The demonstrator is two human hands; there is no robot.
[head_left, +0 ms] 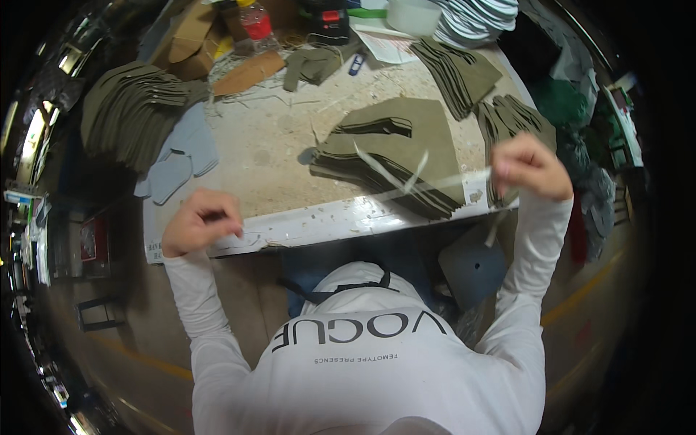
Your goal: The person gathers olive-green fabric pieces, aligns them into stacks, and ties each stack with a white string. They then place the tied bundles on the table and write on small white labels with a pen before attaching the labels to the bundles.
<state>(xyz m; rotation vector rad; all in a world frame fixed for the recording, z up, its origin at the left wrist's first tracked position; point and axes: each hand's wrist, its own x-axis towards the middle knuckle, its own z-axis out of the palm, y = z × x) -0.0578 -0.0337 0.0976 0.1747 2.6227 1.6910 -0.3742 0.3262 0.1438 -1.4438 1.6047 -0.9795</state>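
Observation:
My right hand (533, 165) is closed at the table's near right, pinching a thin pale strip (449, 180). The strip runs leftward, blurred, over the near edge of a stack of olive-green cut fabric pieces (428, 141). More pale ends (380, 165) cross that stack's front. Over the near left corner of the table, my left hand (204, 221) is curled with thumb and fingers together; whatever may be between them cannot be made out. Grey-blue cut pieces (181, 163) lie just beyond this hand.
The worktable (268, 138) carries olive stacks at left (127, 112), far right (457, 76) and right (515, 119). Along the back are a red-labelled bottle (255, 23), a black-and-red device (331, 27), a white tub (413, 16) and a white pile (475, 20). A stool (100, 313) stands left.

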